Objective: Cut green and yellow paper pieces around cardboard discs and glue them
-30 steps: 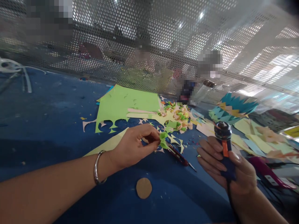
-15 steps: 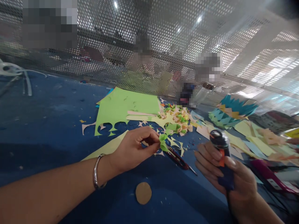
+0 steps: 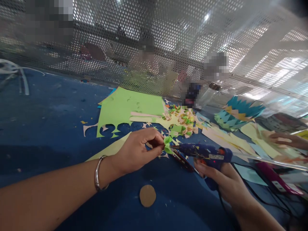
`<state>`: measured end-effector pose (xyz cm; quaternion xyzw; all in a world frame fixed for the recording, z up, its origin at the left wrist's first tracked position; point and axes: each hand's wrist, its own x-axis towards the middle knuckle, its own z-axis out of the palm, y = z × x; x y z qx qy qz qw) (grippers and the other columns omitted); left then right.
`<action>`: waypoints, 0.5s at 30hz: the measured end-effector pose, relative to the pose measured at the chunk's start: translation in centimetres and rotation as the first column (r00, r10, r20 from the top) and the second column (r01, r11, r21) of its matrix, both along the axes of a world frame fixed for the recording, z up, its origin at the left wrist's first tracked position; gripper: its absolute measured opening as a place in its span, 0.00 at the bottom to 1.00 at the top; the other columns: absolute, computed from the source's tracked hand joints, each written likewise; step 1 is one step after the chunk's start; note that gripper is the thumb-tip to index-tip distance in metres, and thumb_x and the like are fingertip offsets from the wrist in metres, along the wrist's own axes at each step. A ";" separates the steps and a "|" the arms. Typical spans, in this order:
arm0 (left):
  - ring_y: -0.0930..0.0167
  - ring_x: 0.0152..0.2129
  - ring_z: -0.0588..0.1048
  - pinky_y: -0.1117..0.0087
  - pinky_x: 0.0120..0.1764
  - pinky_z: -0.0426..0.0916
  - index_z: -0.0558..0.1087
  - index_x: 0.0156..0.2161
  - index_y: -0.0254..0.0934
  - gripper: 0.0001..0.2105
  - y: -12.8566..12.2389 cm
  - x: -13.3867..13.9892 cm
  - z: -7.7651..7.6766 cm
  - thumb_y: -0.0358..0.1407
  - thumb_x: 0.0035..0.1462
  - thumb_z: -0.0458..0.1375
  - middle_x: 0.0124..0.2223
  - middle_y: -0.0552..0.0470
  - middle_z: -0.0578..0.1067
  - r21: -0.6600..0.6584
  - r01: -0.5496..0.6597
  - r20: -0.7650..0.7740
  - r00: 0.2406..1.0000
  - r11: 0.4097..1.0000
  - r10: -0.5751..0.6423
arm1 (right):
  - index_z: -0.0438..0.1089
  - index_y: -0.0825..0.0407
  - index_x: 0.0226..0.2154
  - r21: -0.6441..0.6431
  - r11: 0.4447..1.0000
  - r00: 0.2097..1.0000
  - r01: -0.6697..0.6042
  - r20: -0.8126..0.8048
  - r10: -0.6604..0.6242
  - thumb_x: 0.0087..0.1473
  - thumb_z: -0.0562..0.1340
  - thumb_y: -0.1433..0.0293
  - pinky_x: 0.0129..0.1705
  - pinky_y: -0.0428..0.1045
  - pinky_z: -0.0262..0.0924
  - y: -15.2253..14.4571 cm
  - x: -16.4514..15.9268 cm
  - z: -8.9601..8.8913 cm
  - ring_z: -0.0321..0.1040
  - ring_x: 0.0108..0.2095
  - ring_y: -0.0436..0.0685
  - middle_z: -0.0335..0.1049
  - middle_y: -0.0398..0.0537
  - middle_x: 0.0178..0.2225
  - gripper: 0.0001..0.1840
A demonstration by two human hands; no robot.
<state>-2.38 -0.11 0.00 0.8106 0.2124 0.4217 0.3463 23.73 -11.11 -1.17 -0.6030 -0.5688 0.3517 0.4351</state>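
Note:
My left hand (image 3: 141, 150), with a silver bangle at the wrist, pinches a small green paper flower (image 3: 167, 144) between thumb and fingers. My right hand (image 3: 221, 176) is wrapped around the handle of a blue hot glue gun (image 3: 204, 151). The gun lies level, its nozzle pointing left and right at the green flower; whether it touches cannot be made out. A glue stick sticks out from its back end. Beneath the gun lies a dark-handled craft tool (image 3: 183, 160), partly covered. A round brown cardboard disc (image 3: 147, 195) rests on the blue table in front of me.
Green paper sheets (image 3: 134, 102) with cut-out edges lie behind my left hand. A pile of small paper flowers (image 3: 184, 120) sits beside them. To the right are a teal paper basket (image 3: 239, 112), paper strips, a magenta power strip (image 3: 276, 179) with cables, and another person's hand (image 3: 288, 140).
My right hand has turned the glue gun from pointing at me to pointing left, bringing its nozzle to the green flower. My left hand has stayed nearly still. Another person's hand reaches in at right.

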 end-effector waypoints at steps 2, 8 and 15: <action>0.73 0.32 0.75 0.71 0.36 0.70 0.71 0.32 0.36 0.05 0.1 0.0 -0.1 0.25 0.56 0.58 0.35 0.51 0.75 0.025 0.003 -0.013 1.000 1.000 -0.003 | 0.68 0.51 0.22 0.016 1.000 0.999 -0.022 0.050 0.021 0.55 0.67 0.57 0.31 0.47 0.59 0.0 0.1 0.0 0.61 0.28 0.53 0.65 0.45 0.25 0.18; 0.74 0.32 0.75 0.71 0.37 0.71 0.71 0.33 0.35 0.05 0.3 0.0 -0.5 0.24 0.55 0.58 0.36 0.50 0.76 0.106 0.012 -0.043 0.999 0.994 -0.007 | 0.73 0.50 0.31 0.074 0.993 0.982 -0.088 0.175 0.074 0.59 0.64 0.60 0.36 0.48 0.62 -0.1 0.7 -0.5 0.64 0.31 0.54 0.70 0.44 0.28 0.11; 0.75 0.31 0.75 0.72 0.37 0.70 0.71 0.33 0.35 0.05 0.3 0.1 -0.5 0.24 0.55 0.58 0.36 0.50 0.76 0.131 0.012 -0.056 0.998 0.991 -0.004 | 0.75 0.51 0.40 0.096 0.991 0.955 -0.097 0.289 0.065 0.61 0.62 0.61 0.38 0.50 0.64 -0.3 0.9 -0.8 0.67 0.37 0.58 0.74 0.49 0.36 0.12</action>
